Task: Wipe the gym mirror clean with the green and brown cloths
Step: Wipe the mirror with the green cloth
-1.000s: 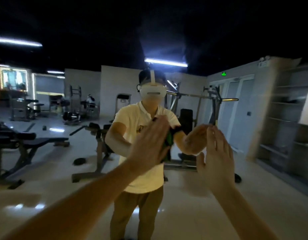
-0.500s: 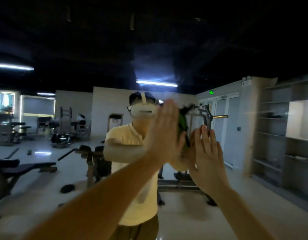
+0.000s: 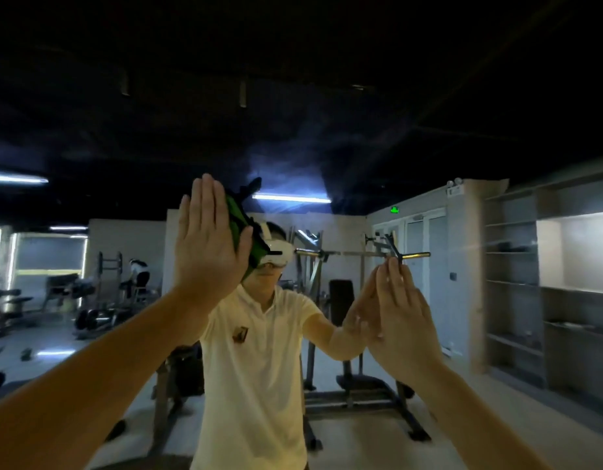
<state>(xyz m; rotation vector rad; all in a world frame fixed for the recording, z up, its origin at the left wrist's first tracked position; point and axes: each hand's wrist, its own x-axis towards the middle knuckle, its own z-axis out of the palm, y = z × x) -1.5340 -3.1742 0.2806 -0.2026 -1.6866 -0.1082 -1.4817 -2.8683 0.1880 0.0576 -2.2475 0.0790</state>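
The green cloth lies flat against the gym mirror, high and left of centre, pinned there by the left hand, whose fingers are straight and held together, palm pressing the cloth to the glass. A dark strip of fabric sticks up past the cloth's top edge; its colour cannot be told. The right hand is lower and well apart to the right, fingers straight and together, flat on the mirror against its own reflection; whether a cloth is under it cannot be told. The glass reflects a person in a pale yellow shirt, a weight machine and a ceiling light.
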